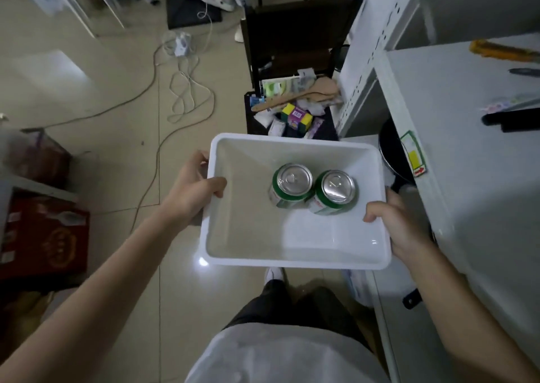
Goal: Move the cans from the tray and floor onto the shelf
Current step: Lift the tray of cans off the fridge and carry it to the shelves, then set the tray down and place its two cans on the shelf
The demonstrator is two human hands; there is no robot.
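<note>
White plastic, a deep rectangular tray (251, 236) is held above the floor by both hands. The left hand (190, 191) clamps the left rim, thumb curled inside and fingers wrapped underneath; the right hand (394, 222) grips the right rim the same way, thumb over the edge. Inside, toward the far right, two green cans stand upright, touching side by side: the left can (290, 185) and the right can (336, 191), both with silver tops and pull tabs unopened. Beyond lies a glossy beige tiled floor (117, 90) crossed by loose cables (187, 90). A dark chair (292, 46) heaped with packets stands ahead. The white metal shelf (467, 178) runs along the right.
</note>
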